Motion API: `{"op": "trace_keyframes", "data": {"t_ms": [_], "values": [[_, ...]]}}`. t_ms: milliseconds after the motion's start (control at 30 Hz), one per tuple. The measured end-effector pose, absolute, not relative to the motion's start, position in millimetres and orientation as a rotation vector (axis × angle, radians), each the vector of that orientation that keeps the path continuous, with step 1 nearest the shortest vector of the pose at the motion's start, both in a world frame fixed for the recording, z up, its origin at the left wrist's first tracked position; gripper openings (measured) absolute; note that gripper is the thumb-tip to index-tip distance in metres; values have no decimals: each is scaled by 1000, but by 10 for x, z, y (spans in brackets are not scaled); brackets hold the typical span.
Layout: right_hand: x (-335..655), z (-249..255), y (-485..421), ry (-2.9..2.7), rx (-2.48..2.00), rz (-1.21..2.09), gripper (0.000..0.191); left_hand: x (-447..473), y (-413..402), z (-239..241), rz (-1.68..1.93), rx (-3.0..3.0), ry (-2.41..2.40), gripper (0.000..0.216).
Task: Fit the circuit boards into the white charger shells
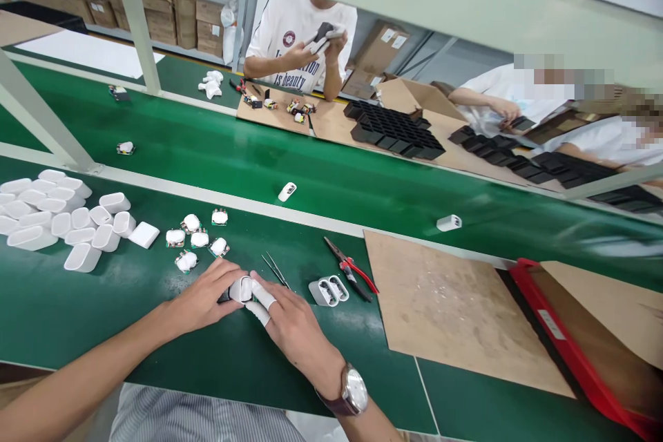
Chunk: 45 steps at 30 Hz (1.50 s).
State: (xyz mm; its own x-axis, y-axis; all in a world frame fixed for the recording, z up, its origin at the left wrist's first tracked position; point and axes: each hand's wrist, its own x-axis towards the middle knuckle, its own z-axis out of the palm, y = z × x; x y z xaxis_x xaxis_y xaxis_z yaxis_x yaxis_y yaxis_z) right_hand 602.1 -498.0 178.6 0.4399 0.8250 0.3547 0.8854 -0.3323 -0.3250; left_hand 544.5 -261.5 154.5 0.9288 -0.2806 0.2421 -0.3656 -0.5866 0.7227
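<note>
Between my two hands is a white oval charger housing [240, 289], with a dark part showing at its left side. My left hand [204, 297] closes around it from the left. From the right, my right hand [290, 321], with white finger cots on some fingers, presses against it. Just beyond lie several small circuit boards with white tops [199, 239]. Tweezers [276, 269] rest to the right of my hands, then two white housings with parts inside [329, 291] standing side by side, and red-handled pliers [352, 269].
Many empty white housings [83, 257] cluster at left. A green conveyor belt [222, 166] crosses beyond a pale rail, carrying a few pieces. At right are a brown board [445, 304] and a red-rimmed tray [559, 331]. Across the belt, people work beside black trays [394, 128].
</note>
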Motion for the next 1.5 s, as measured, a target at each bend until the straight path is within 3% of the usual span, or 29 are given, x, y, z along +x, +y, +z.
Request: {"op": "trace_keyframes", "data": {"t_ms": [100,300,500,567,800,1000,1133,1200,1333,1500], "values": [[6001,1700,-4926,-1420,-2176,-167,47,5448,-2586,1524,104,2221,-438,44],[5995,1744,-4846,-1392,-2190,-85,59,5450,-2564,1496,96,2214,-426,47],[6048,1782,-4856,-1548,-2154,-214,25,5468,-2573,1544,72,2218,-444,47],[6054,1775,-4852,-1594,-2134,-221,21,5474,-2568,1568,55,2210,-442,45],[6114,1823,-4753,-1357,-2015,42,38,5478,-2554,1633,-9,2168,-429,50],[6149,1843,-4756,-1426,-2111,33,31,5484,-2544,1655,-14,2178,-438,61],[6233,1786,-4803,-1106,-1996,59,37,5412,-2520,1667,34,2240,-396,68],[6270,1712,-4816,-959,-1975,-23,34,5363,-2529,1650,132,2297,-377,58],[6281,1539,-4817,-987,-2011,-166,33,5322,-2614,1599,431,2434,-471,11],[6276,1445,-4857,-1081,-2087,-296,42,5336,-2739,1608,636,2527,-605,10]]}}
